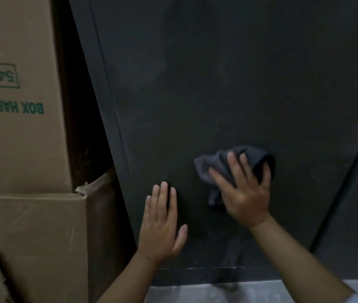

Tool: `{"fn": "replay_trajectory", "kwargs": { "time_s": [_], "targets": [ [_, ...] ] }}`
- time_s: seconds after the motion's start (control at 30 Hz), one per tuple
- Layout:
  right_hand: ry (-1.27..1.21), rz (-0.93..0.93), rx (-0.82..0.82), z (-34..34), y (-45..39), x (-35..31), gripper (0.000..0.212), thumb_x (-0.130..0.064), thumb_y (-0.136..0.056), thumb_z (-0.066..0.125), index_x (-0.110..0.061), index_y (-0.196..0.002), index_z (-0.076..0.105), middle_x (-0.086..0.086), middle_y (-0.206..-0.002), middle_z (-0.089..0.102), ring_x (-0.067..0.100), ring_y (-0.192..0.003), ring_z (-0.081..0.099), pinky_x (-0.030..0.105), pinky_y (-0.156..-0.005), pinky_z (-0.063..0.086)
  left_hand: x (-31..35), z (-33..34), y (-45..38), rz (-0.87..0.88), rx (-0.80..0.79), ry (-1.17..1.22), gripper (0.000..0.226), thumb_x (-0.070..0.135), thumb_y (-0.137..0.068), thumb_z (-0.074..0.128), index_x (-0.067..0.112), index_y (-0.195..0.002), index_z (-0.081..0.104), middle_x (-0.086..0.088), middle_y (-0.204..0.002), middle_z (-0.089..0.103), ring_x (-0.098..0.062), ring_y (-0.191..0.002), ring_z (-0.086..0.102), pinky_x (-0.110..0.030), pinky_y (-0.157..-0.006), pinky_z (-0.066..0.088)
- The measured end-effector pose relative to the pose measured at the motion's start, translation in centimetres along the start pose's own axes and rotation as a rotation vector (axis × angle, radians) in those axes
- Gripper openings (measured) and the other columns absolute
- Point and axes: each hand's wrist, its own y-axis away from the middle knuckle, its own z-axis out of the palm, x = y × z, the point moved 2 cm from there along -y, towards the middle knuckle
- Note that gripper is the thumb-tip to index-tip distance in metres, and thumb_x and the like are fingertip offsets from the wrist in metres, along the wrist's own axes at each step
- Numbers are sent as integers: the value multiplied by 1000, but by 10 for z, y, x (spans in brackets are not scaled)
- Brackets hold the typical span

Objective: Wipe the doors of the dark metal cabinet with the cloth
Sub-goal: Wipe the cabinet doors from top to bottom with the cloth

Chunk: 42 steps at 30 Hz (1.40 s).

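The right hand (244, 191) pressed the bunched cloth (235, 165) flat-fingered against the cabinet door (217, 84), while at its eight o'clock the empty left hand (162, 224) lay open, probably bracing.

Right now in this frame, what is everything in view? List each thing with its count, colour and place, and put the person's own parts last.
dark metal cabinet door: one, near-black, fills the middle of the view; a seam runs at its right edge.
crumpled grey cloth: one, grey, against the door's lower part under the right hand.
brown cardboard boxes: two, stacked left of the cabinet; the upper one bears green print, seen upside down.
pale grey floor: a strip along the cabinet's base.
left hand: one, fingers straight, flat on the door left of the cloth.
right hand: one, fingers spread, presses the cloth to the door.
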Motion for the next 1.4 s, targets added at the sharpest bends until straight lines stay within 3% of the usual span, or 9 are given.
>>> {"fn": "replay_trajectory", "kwargs": {
  "time_s": [0.17, 0.3, 0.4, 0.63, 0.9, 1.0, 1.13, 1.23, 1.4],
  "targets": [
    [-25, -221, -223, -1, 91, -10, 35, -26, -101, 30, -37, -131, 46, 1, -159, 8, 18, -145, 13, 50, -106, 21, 27, 5, -18, 165, 26, -10, 83, 44, -79, 41, -1, -143, 14, -14, -155, -15, -29, -143, -7, -42, -113, 10],
    [-82, -311, -260, -9, 88, 6, 35, -21, -101, 32, -32, -131, 45, 1, -159, 6, 17, -131, 38, 51, -101, 29, 49, 4, -42, 229, 63, -5, 79, 44, -81, 41, -1, -143, 18, -17, -155, 4, -28, -144, -4, -42, -114, 12],
    [-13, -150, -162, -16, 58, 35, 36, -24, -101, 33, -33, -133, 48, 2, -159, 8, 19, -131, 38, 52, -102, 27, 68, 0, -63, 258, 105, 17, 77, 42, -80, 41, -1, -141, 22, -20, -149, 20, -29, -143, 4, -43, -113, 14],
    [19, 259, -40, -29, 6, 94, 37, -23, -99, 37, -23, -136, 41, 21, -143, 35, 37, -134, 28, 60, -100, 32, 100, 3, -90, 281, 131, 17, 79, 43, -80, 42, 1, -143, 20, -17, -150, 14, -26, -144, -3, -43, -114, 11],
    [-10, 99, -301, -33, 125, 60, 48, -24, -94, 37, -33, -141, 31, 3, -159, -4, 23, -146, 3, 63, -80, 45, 99, 25, -80, 316, 144, -81, 83, 43, -81, 40, 3, -147, 10, -13, -156, -2, -26, -144, 1, -40, -116, 3],
    [13, 30, -353, -36, 139, 68, 39, -21, -102, 27, -31, -137, 37, 3, -159, -1, 26, -141, 21, 58, -79, 49, 99, 28, -80, 315, 167, -77, 84, 42, -80, 40, 4, -148, 9, -12, -157, -6, -26, -144, 1, -39, -116, 1],
    [45, 47, -258, -40, 107, 94, 35, -17, -103, 25, -27, -131, 43, 6, -159, 1, 26, -145, 12, 60, -84, 46, 102, 31, -80, 298, 205, -90, 83, 42, -80, 40, 4, -147, 10, -11, -157, -6, -25, -144, -1, -40, -115, 1],
    [69, 147, -141, -45, 57, 125, 36, -12, -95, 39, -19, -129, 45, 18, -148, 26, 40, -131, 35, 64, -83, 47, 105, 30, -81, 273, 217, -95, 83, 42, -80, 39, 4, -148, 8, -11, -157, -8, -25, -144, -3, -41, -115, 1],
    [115, 311, -24, -46, 14, 148, 41, -9, -94, 43, -15, -134, 41, 29, -137, 38, 40, -131, 30, 64, -94, 40, 119, 26, -81, 216, 197, -27, 86, 43, -79, 39, 3, -147, 4, -14, -155, -14, -30, -143, -7, -43, -115, 2]
  ]
}}
